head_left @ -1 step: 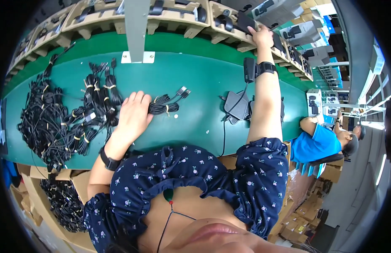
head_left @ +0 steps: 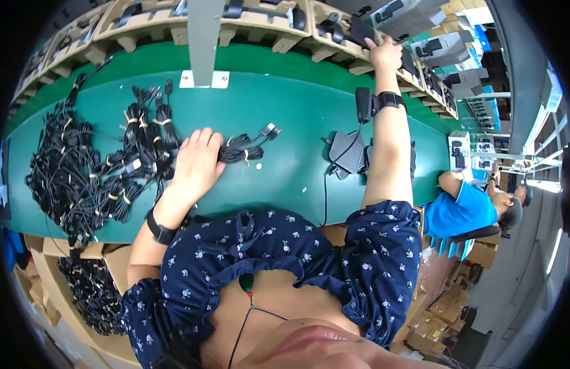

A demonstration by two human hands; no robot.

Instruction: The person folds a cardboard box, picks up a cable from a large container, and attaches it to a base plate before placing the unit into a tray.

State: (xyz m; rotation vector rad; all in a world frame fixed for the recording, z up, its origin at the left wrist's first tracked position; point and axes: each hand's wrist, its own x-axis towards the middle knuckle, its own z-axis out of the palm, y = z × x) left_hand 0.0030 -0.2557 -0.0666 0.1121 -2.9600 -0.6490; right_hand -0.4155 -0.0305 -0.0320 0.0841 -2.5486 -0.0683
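My left hand (head_left: 197,161) lies on the green bench, its fingers closed over the near end of a bundled black cable (head_left: 241,149). The cable's pale band and metal plugs stick out on the right. My right arm stretches to the far right, where my right hand (head_left: 386,55) is at a moulded tan tray (head_left: 357,60), beside a flat black piece (head_left: 360,29) in it. These fingers are bent together; what they hold, if anything, is too small to make out. A black device with a cord (head_left: 363,104) is strapped near my right wrist.
Left of my left hand is a large heap of black cables (head_left: 60,166), with banded bundles (head_left: 136,132) beside it. Flat black devices (head_left: 346,152) lie by my right forearm. A grey post (head_left: 204,46) rises at the back. A co-worker in blue (head_left: 460,209) sits to the right.
The view has shifted very slightly. Both hands stay at the same places, the left at the bundled cable and the right at the tray.
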